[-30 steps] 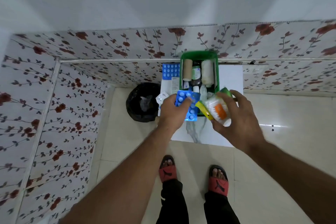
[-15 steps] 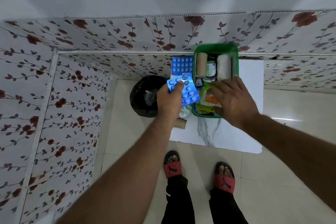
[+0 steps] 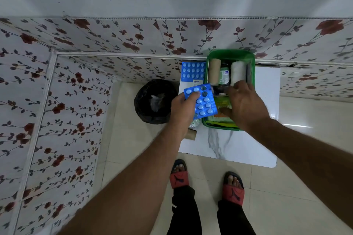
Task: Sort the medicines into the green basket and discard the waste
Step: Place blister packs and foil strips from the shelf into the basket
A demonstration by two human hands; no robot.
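Note:
The green basket stands on the white table against the wall. It holds a brown bandage roll, a green bottle, a white roll and packets near its front. My left hand grips a blue blister pack just left of the basket, tilted over its edge. My right hand lies palm down inside the basket over a white and orange item. Whether it still grips that item is hidden.
A second blue blister pack lies on the table left of the basket. A black-lined bin stands on the floor left of the table. A cardboard tube and a foil scrap sit at the table's left edge.
My right hand carried the white and orange bottle from in front of the basket down into it. My left hand lifted the blue blister pack up and slightly back beside the basket.

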